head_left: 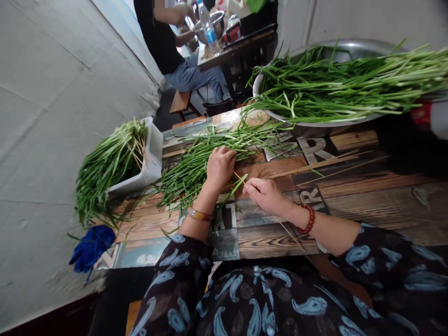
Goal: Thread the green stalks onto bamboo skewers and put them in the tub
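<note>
Loose green garlic chives (191,168) lie in a spread pile on the wood-patterned table. My left hand (221,165) is closed at the near edge of that pile, gripping chives, though its fingertips are partly hidden. Just to its right, my right hand (264,193) pinches a thin bamboo skewer (289,232), which passes under the palm and points up toward my left hand. A short bent chive leaf (239,185) shows between the two hands, beside the skewer. More bare skewers (315,164) lie on the table right of my hands.
A white plastic box (154,154) at the left holds skewered chive bundles (108,163). At the back right, a large metal basin (258,85) is heaped with long chives. A blue cloth or glove (91,247) lies at the left corner. Another person (196,74) sits at a farther table.
</note>
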Tool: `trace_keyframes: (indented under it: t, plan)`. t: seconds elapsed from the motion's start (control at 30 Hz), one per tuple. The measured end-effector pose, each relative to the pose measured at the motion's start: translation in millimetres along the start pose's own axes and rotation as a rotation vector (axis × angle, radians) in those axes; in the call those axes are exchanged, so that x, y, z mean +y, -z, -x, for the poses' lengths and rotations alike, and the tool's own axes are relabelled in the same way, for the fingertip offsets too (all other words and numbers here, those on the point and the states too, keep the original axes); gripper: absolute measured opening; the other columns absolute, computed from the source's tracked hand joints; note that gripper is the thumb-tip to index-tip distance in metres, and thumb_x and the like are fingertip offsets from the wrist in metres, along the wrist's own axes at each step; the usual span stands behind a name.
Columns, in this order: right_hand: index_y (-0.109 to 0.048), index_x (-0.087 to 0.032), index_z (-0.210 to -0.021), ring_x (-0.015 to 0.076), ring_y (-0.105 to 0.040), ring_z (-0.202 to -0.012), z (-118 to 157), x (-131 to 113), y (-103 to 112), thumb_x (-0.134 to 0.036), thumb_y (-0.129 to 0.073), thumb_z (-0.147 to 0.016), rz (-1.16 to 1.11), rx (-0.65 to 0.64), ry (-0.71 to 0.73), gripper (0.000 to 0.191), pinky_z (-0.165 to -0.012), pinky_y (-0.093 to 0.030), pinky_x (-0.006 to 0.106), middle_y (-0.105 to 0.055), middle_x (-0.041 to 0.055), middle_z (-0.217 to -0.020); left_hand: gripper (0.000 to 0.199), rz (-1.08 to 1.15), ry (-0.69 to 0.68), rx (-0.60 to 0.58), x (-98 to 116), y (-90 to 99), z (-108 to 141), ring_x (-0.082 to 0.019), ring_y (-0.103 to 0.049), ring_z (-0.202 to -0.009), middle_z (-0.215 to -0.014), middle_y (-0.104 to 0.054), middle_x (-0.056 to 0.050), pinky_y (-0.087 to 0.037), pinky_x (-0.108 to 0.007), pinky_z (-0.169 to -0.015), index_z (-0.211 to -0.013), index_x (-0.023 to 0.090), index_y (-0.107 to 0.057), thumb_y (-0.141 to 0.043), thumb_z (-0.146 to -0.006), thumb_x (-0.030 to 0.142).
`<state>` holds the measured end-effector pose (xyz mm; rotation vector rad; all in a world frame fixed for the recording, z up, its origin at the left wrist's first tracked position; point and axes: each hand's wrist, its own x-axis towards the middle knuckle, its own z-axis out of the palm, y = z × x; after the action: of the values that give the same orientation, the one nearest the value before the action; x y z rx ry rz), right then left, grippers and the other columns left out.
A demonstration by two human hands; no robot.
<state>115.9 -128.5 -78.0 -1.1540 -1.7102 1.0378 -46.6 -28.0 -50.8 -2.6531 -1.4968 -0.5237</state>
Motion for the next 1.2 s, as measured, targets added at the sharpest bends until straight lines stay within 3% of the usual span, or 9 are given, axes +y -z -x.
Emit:
trace_keyframes:
  t: [0.1,0.2,0.37,0.57,0.67,0.8,1.03,1.2]
  plan:
    - [-0.064,-0.017,-0.071,0.0093,-0.047,-0.045,-1,0,-1,-0.019,-0.048,-0.092,-0.016,0.009,0.015,0.026,-0.053,-0.035,0.022,-0.051,-0.0050,-0.047,0.022,-0.081,0.014,-0.004,3,-2.5,2,-0.024,-0.057,-0.086,-0.088,-0.068,-0.010,-0.044,-0.037,-0.081,-0.088,0.016,-0.074,-0.054,-0.091,0.024]
    - [-0.064,-0.017,-0.072,0.0092,-0.047,-0.045,-1,0,0,-0.019,-0.048,-0.092,-0.028,0.014,0.019,0.026,-0.054,-0.035,0.021,-0.050,-0.0052,-0.046,0.024,-0.013,0.027,0.021,0,0.5,14,-0.022,-0.057,-0.081,-0.082,-0.066,-0.008,-0.043,-0.036,-0.080,-0.087,0.018,-0.075,-0.054,-0.092,0.027]
    - [-0.064,-0.016,-0.073,0.0094,-0.047,-0.045,1,0,2,-0.018,-0.048,-0.092,-0.011,0.001,0.031,0.025,-0.053,-0.035,0.022,-0.051,-0.0050,-0.047,0.017,0.231,0.117,0.047,-4,12.6,38,-0.019,-0.059,-0.079,-0.079,-0.066,-0.006,-0.043,-0.035,-0.079,-0.081,0.018,-0.074,-0.060,-0.087,0.026]
    - [-0.063,-0.017,-0.075,0.0094,-0.047,-0.044,5,-2,4,-0.022,-0.045,-0.093,0.012,-0.012,0.064,0.026,-0.052,-0.036,0.022,-0.051,-0.0052,-0.047,0.014,0.583,0.146,0.091,9,21.8,50,-0.018,-0.061,-0.091,-0.089,-0.071,-0.005,-0.042,-0.035,-0.090,-0.077,0.017,-0.068,-0.061,-0.086,0.026]
    - [-0.064,-0.017,-0.078,0.0093,-0.047,-0.044,6,-3,6,-0.024,-0.045,-0.094,0.017,-0.030,0.057,0.026,-0.052,-0.037,0.022,-0.051,-0.0053,-0.048,0.015,0.722,0.269,0.057,16,23.7,54,-0.016,-0.058,-0.080,-0.079,-0.067,-0.003,-0.044,-0.029,-0.077,-0.078,0.016,-0.066,-0.060,-0.085,0.028]
    - [-0.066,-0.016,-0.085,0.0094,-0.047,-0.044,8,-5,8,-0.027,-0.045,-0.096,0.019,-0.048,0.008,0.027,-0.051,-0.038,0.022,-0.051,-0.0051,-0.049,0.018,1.028,0.398,-0.031,19,24.2,58,-0.010,-0.049,-0.061,-0.068,-0.059,0.001,-0.037,-0.022,-0.057,-0.078,0.014,-0.064,-0.063,-0.082,0.032]
    - [-0.070,-0.015,-0.099,0.0094,-0.047,-0.044,11,-8,9,-0.029,-0.045,-0.097,0.000,-0.084,-0.050,0.028,-0.050,-0.038,0.022,-0.047,-0.0059,-0.049,0.022,1.367,0.508,-0.085,21,20.4,61,-0.007,-0.047,-0.058,-0.065,-0.058,0.002,-0.037,-0.020,-0.056,-0.082,0.013,-0.069,-0.069,-0.078,0.034]
    - [-0.069,-0.014,-0.102,0.0085,-0.045,-0.042,13,-8,10,-0.030,-0.045,-0.097,-0.016,-0.107,-0.082,0.029,-0.049,-0.038,0.022,-0.046,-0.0065,-0.050,0.022,1.427,0.564,-0.094,25,23.2,62,-0.007,-0.048,-0.057,-0.063,-0.059,0.001,-0.037,-0.019,-0.055,-0.078,0.012,-0.069,-0.071,-0.076,0.033]
